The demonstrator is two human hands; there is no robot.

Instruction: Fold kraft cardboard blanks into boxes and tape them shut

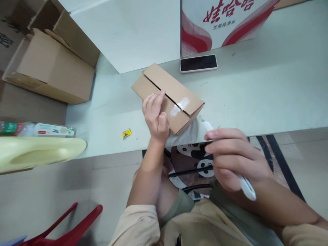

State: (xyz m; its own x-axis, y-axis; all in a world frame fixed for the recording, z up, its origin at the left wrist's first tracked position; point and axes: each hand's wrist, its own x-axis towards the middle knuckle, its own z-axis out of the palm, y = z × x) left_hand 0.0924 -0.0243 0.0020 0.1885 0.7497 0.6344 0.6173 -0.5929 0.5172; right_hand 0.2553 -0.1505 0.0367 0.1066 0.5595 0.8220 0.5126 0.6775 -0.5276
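Observation:
A small brown cardboard box (176, 85) lies at an angle near the table's front edge. Its two top flaps meet along a dark seam, and a short strip of clear tape (179, 106) crosses that seam at the right end. My left hand (155, 118) holds the box steady from its near side, fingers bent over the top flap. In my right hand (234, 155) is a slim white utility knife (248, 188), its thin tip pointing up and left, just off the box's right corner. My fingers cover the middle of the handle. Some whitish material (188, 133) shows under the box.
A phone (198, 63) lies behind the box, before a red-and-white carton (225, 24) and a large white box (133, 30). Open cardboard boxes (56, 65) stand at the left. A small yellow packet (126, 133) and a pale yellow object (43, 153) are nearer. A red stool (77, 225) stands below.

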